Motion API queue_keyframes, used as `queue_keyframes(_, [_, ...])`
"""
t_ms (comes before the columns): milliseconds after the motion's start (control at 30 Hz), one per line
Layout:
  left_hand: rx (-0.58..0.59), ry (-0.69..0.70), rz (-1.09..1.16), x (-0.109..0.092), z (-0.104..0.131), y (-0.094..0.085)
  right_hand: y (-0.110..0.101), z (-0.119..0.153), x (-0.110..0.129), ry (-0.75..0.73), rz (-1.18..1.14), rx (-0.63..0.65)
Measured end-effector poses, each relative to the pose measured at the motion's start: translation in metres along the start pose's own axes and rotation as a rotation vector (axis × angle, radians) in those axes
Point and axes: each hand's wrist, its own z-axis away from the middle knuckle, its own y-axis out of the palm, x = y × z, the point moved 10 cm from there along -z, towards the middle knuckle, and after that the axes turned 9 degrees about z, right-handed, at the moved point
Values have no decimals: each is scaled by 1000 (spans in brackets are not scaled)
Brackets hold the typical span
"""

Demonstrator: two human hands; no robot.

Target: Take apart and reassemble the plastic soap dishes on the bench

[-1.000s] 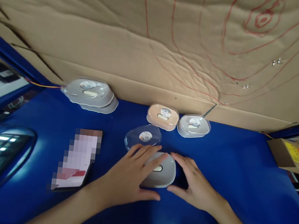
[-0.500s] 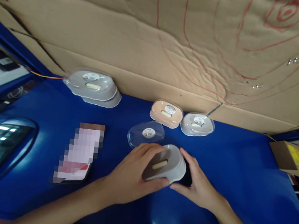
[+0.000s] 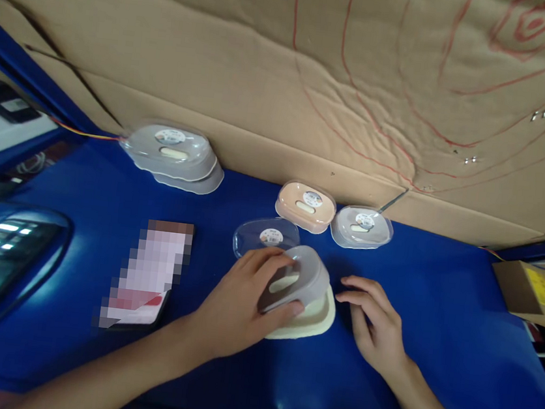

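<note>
your left hand (image 3: 236,302) pinches grey cover (image 3: 312,276), now tilted above cream base (image 3: 310,327) | your right hand (image 3: 379,325) backs away, half-open, empty

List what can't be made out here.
Head view:
Cream rounded plastic tray: left part, behind left hand and grey rounded plastic cover.
Clear oval plastic lid: label print, too small.
Dark-edged rectangular phone: mostly pixelated.
Brown cardboard box: right end, cut off by picture edge.

With our left hand (image 3: 236,302) we grip a grey cover (image 3: 312,276) tilted over a cream tray (image 3: 322,323), our loosely bent right hand (image 3: 379,325) apart on the right, a clear lid (image 3: 249,235) just beyond, and a peach box (image 3: 293,198) beside a grey box (image 3: 376,235) farther back.
</note>
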Motion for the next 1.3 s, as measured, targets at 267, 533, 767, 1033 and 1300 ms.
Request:
queue_keyframes(267, [-21,131,-314,-5,-5,1,16,1,23,-154,2,189])
queue_keyframes(533, [-60,152,-419,5,-14,-19,42,5,55,-283,-17,429])
queue_keyframes(767, [104,233,-446,-3,-9,3,40,12,69,-305,-59,462])
queue_keyframes(1033, [137,201,-454,0,-7,8,47,18,71,-318,-55,489])
queue_keyframes(1300, [-84,4,-585,22,-14,-24,48,19,65,-312,0,444])
